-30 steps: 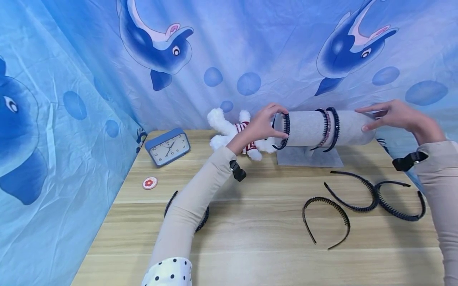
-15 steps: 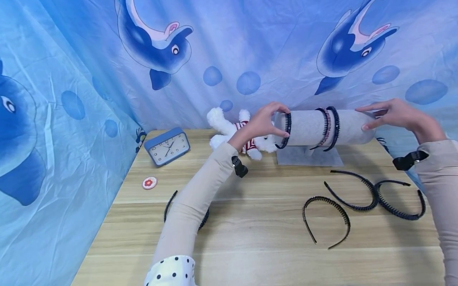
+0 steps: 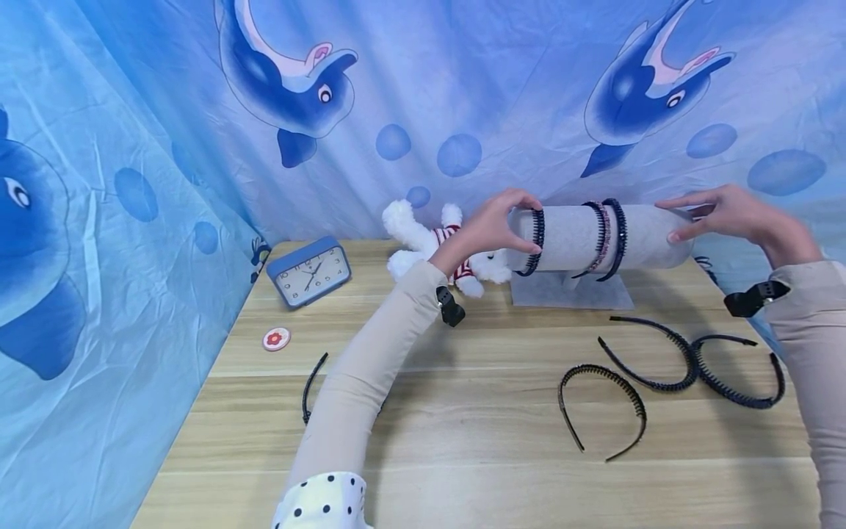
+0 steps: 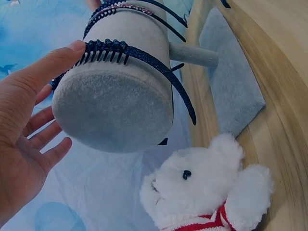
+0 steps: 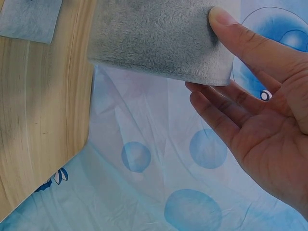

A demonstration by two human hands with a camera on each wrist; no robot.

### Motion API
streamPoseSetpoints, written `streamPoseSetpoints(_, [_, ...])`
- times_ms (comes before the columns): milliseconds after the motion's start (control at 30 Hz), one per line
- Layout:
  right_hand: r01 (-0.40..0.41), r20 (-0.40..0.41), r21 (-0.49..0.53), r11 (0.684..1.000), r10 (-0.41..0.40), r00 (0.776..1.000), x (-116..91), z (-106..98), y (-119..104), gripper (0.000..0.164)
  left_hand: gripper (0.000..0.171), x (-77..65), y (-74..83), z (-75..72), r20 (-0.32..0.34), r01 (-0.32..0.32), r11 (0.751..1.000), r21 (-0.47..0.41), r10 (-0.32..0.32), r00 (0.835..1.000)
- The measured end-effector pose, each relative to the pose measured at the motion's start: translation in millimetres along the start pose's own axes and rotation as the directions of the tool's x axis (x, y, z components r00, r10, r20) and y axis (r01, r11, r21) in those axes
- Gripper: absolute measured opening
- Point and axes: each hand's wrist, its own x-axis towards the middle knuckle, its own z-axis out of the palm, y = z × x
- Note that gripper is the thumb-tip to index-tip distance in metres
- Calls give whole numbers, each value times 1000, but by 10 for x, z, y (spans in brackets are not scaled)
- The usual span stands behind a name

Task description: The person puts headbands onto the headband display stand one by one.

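A grey plush headband stand (image 3: 568, 239) holds a horizontal roll above a flat base. At its left end my left hand (image 3: 492, 229) holds a black toothed headband (image 3: 538, 242) that sits around the roll, thumb on the front and fingers at the top. The left wrist view shows the thumb touching the toothed band (image 4: 113, 48), with other fingers behind the roll. My right hand (image 3: 734, 213) grips the right end of the roll between thumb and fingers. A pink-patterned headband (image 3: 603, 239) and a dark one (image 3: 619, 239) sit around the roll's middle.
Several black headbands, one of them (image 3: 601, 371), lie on the wooden table (image 3: 463, 455); another (image 3: 309, 389) is partly under the left forearm. A white plush toy (image 3: 410, 228) lies left of the stand. A blue clock (image 3: 311, 272) and a round flower disc (image 3: 276, 339) are farther left.
My left hand has slid the toothed headband slightly right, farther along the roll from its left end. The right hand keeps its place on the other end.
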Motion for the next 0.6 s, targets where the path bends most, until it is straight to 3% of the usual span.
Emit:
streamPoseSetpoints(333, [-7, 2, 8, 1000, 7, 1000, -14, -3, 3, 74, 70, 154, 73, 73, 24, -42, 999, 16, 42, 999])
streamPoseSetpoints(600, [-6, -3, 17, 1000, 6, 1000, -11, 12, 3, 74, 73, 237, 131, 110, 47, -30, 998, 58, 27, 999])
